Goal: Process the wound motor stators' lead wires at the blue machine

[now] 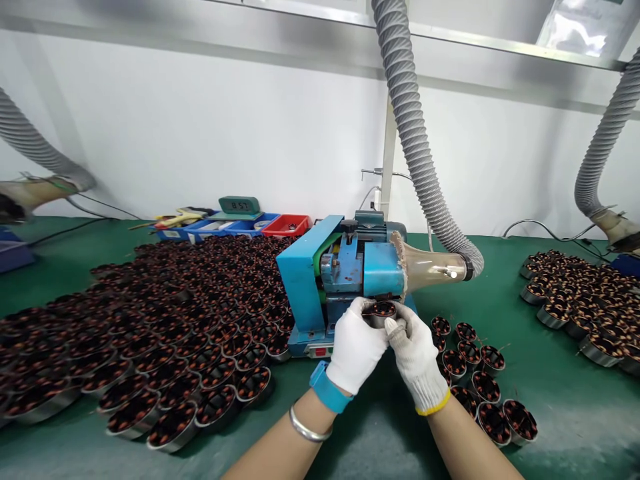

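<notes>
Between my two gloved hands is a motor stator (382, 311), a short metal ring with dark slots and copper windings. My left hand (356, 347), in a white glove, grips its left side. On the right side, my right hand (414, 353), in a white knit glove with a yellow cuff, has thumb and fingers closed on it. The stator is held right at the front of a blue belt-driven machine (340, 267), below its blue guard. Whether it touches the machine's working part is hidden.
Many stators (185, 333) crowd the green table (565, 413) on the left. Several more stators (485, 387) stand right of my hands, and another group (590, 300) sits far right. A grey hose (415, 127) joins a clear funnel (433, 263). Behind are blue bins, a red bin (287, 225) and a clock (239, 205).
</notes>
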`<state>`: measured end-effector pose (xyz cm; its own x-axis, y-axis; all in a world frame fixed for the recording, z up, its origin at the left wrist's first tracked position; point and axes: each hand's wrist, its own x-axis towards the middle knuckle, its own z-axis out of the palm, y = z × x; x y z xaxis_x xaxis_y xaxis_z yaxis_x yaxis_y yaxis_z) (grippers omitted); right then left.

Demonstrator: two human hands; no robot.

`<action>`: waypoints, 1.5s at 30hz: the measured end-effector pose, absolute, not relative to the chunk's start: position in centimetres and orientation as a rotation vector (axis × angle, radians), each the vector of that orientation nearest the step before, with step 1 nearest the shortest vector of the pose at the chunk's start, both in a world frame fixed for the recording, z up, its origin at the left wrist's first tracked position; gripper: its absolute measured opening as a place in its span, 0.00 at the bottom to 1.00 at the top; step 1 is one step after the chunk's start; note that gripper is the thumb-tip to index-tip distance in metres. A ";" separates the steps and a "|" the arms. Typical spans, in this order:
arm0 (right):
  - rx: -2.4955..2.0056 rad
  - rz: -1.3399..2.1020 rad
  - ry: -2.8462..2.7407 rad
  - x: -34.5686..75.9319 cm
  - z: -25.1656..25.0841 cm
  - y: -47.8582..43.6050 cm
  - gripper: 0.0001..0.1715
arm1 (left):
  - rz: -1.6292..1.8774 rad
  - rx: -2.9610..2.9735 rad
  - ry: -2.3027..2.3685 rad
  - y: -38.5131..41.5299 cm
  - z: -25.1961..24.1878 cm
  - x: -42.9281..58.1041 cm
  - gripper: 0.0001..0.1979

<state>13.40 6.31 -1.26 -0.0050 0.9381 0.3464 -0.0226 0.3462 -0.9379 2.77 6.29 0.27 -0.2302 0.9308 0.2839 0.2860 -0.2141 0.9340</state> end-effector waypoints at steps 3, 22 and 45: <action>-0.972 0.936 -1.318 13.2 -1.1 6.4 0.28 | 1.480 1.445 1.503 6.4 0.4 2.9 0.17; -0.997 0.889 -1.487 12.7 -1.4 3.3 0.25 | 1.605 1.485 1.335 3.6 -2.4 1.5 0.19; -0.840 1.333 -0.926 11.4 -1.5 6.5 0.26 | 1.482 1.589 1.882 6.4 0.8 2.8 0.16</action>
<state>11.43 6.46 -1.54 0.0107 0.9975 0.0698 -0.4136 0.0679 -0.9079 2.80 6.37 0.81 -0.3645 0.8468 0.3873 0.5752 -0.1224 0.8088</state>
